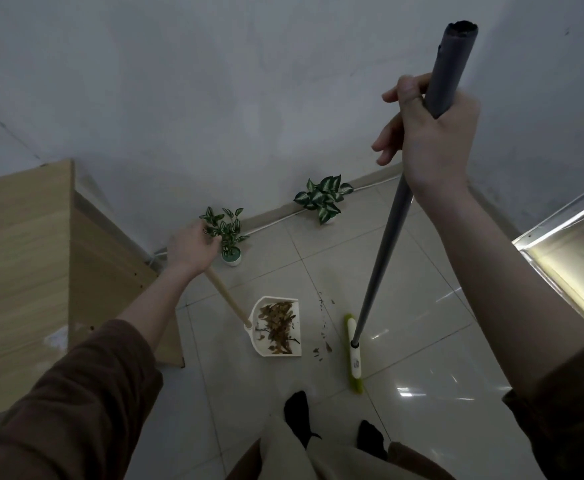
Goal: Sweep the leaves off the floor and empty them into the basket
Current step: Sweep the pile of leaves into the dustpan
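At far left, a wooden cabinet (20,258) stands against the grey wall (214,81). Just right of it, the left hand (191,249) reaches down in a brown sleeve (76,403); its fingers (211,239) are clenched around the top of a pale wooden handle (228,296). The handle slants down to a white dustpan (276,327) resting on the tiled floor (422,341). Most of the dry brown leaves (278,327) lie inside the pan.

Behind the hand, a small potted plant (226,233) sits on the floor by the wall; a second potted plant (323,197) stands further right along the skirting.

Right of the pan's open edge, loose crumbs of leaf (325,332) are scattered on the tiles, between pan and broom head (354,355). The green and white head rests on the floor, apart from the pan. Its grey pole (384,247) rises to the right hand (429,133), which grips the pole near the top, thumb wrapped, some fingers (384,147) loosely extended.

At bottom centre, two feet in dark socks (297,414). No basket is in view.
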